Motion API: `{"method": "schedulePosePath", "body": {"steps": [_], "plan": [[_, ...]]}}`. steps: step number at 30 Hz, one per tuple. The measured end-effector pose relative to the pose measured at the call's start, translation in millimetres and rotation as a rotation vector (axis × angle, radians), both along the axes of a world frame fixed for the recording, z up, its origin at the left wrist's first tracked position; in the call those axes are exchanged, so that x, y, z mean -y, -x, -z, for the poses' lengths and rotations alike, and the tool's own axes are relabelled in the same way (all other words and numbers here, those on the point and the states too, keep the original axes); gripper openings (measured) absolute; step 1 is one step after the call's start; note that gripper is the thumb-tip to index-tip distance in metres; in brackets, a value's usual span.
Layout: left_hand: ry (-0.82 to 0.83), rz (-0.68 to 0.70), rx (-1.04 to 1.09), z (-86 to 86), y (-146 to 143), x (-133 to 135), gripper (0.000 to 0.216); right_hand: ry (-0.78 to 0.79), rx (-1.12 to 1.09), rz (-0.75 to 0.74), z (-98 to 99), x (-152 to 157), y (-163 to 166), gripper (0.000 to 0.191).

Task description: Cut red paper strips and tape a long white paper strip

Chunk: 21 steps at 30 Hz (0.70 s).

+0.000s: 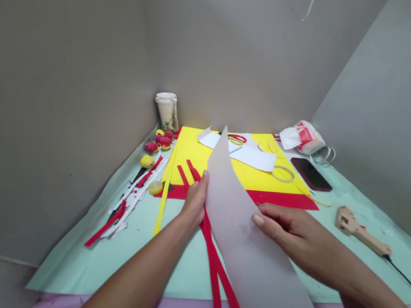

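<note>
No text can be read; the red print on the plastic bag (303, 138) is too blurred.

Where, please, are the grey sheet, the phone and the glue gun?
grey sheet (234, 212): head view, middle of the sheet's face.
phone (311, 174): head view, centre of its dark screen.
glue gun (364, 236): head view, middle of its tan body.

Bottom edge cuts off grey sheet (242, 232). It hides fingers of left hand (196, 197) and right hand (294, 236), plus parts of 2 red strips (214, 273) under it. scissors (237, 139) behind its tip half hidden. red-yellow bits (160, 141) left of tip: too small to tell.
</note>
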<state>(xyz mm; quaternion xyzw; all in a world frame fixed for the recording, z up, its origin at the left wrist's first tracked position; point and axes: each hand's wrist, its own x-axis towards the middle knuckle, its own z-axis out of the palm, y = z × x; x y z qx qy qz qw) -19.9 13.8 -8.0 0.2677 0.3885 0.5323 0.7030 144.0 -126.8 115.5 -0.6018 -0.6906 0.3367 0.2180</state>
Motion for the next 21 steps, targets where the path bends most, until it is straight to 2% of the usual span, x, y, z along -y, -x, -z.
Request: {"method": "schedulePosePath", "body": {"steps": [4,10,16,21], "plan": [[0.057,-0.015,0.092,-7.6,-2.6,-2.6,0.034,-0.038,0.104,0.077,4.7,-10.6,-16.6,0.034],[0.055,-0.067,0.164,-11.5,-2.5,-4.6,0.025,-0.037,0.140,0.149,13.3,-30.2,-38.5,0.034],[0.040,-0.052,0.161,-9.2,-1.2,-4.0,0.024,-0.027,0.038,0.186,16.1,-41.6,-55.3,0.032],[0.068,-0.062,0.115,-11.2,0.3,-2.9,0.036,0.043,-0.038,0.207,22.5,-47.2,-59.7,0.036]]}}
